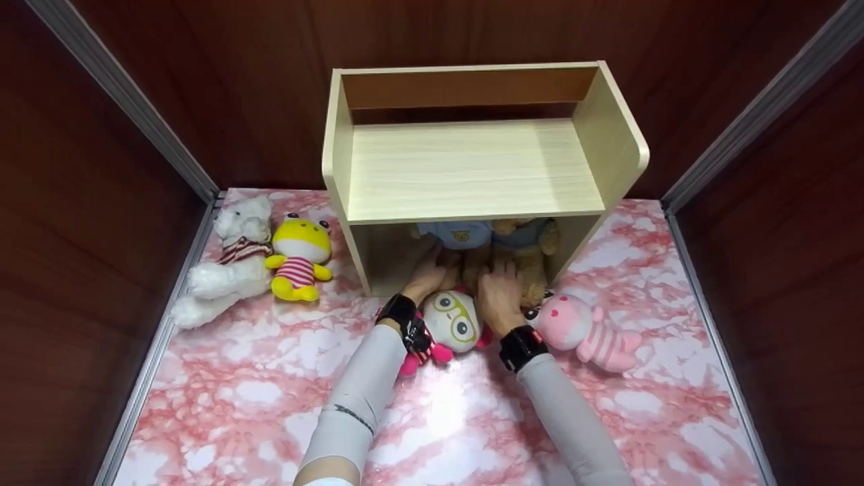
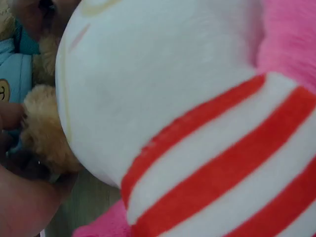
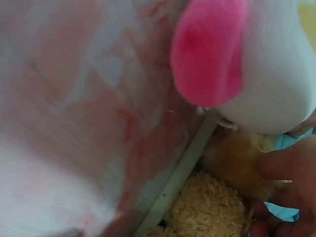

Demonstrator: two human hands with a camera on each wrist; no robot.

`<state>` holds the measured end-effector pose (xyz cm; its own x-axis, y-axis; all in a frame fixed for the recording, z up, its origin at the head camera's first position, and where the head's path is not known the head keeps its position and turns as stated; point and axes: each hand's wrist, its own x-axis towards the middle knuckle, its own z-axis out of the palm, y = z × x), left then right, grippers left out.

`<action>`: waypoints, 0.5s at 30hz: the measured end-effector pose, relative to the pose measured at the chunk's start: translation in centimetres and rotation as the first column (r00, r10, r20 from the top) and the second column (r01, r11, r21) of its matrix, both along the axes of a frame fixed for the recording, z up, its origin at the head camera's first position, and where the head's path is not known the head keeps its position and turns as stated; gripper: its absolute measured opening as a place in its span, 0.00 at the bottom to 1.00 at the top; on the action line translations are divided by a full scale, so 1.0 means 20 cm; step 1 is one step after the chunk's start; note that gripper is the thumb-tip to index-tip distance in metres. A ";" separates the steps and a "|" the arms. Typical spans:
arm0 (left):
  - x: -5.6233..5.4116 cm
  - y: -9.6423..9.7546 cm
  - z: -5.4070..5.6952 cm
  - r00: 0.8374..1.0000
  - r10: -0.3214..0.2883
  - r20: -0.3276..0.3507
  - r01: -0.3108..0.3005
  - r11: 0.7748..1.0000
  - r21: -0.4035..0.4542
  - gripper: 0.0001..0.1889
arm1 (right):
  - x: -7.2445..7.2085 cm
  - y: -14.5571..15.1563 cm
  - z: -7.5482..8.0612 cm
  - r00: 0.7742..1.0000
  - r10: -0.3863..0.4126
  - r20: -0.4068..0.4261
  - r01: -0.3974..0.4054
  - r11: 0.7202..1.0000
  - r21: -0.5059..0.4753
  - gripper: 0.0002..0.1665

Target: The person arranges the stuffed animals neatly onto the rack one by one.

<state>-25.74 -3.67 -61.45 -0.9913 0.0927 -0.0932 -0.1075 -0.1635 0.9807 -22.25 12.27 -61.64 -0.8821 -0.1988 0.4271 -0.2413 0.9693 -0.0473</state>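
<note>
In the head view, a brown teddy bear in a light blue shirt (image 1: 466, 233) sits in the lower compartment of a pale wooden shelf (image 1: 472, 169). Beside it on the right is a second brown teddy bear (image 1: 532, 264) in darker clothing, its head mostly hidden by the shelf board. My left hand (image 1: 426, 275) holds the blue-shirted bear low on its left side, around a furry leg (image 2: 47, 131). With curled fingers, my right hand (image 1: 499, 293) grips that bear's other leg (image 3: 237, 160). A white-faced doll with yellow glasses (image 1: 453, 322) lies between my wrists.
Left of the shelf lie a white plush bear (image 1: 239, 250) and a yellow frog toy (image 1: 300, 260). A pink striped plush (image 1: 594, 334) lies close to my right wrist. Dark wooden panels (image 1: 776, 223) enclose the pink marbled surface (image 1: 256, 391).
</note>
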 end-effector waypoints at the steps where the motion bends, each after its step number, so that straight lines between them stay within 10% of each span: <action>1: 0.01 -0.01 0.00 0.999 -0.018 0.039 0.017 0.999 0.029 0.23 | 0.00 0.00 -0.01 0.999 0.017 -0.027 -0.017 1.000 -0.007 0.11; 6: 0.07 -0.10 -0.01 1.000 0.000 -0.027 -0.009 0.941 -0.338 0.34 | 0.03 -0.02 -0.05 0.977 0.176 -0.125 -0.186 0.979 -0.079 0.21; 10: 0.09 -0.13 0.02 0.993 0.012 -0.113 -0.054 0.925 -0.376 0.39 | 0.04 0.03 -0.01 0.955 0.264 -0.133 -0.284 0.944 -0.166 0.22; 15: 0.17 -0.15 0.11 0.962 -0.148 -0.230 0.027 0.888 -0.459 0.39 | 0.11 0.18 0.07 0.960 0.237 -0.149 -0.272 0.915 -0.297 0.18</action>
<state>-22.24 -6.75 -59.34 -0.9763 0.1886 0.1057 0.1594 0.2980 0.9412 -20.02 15.79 -60.21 -0.7644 -0.2521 0.5934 -0.4988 0.8144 -0.2966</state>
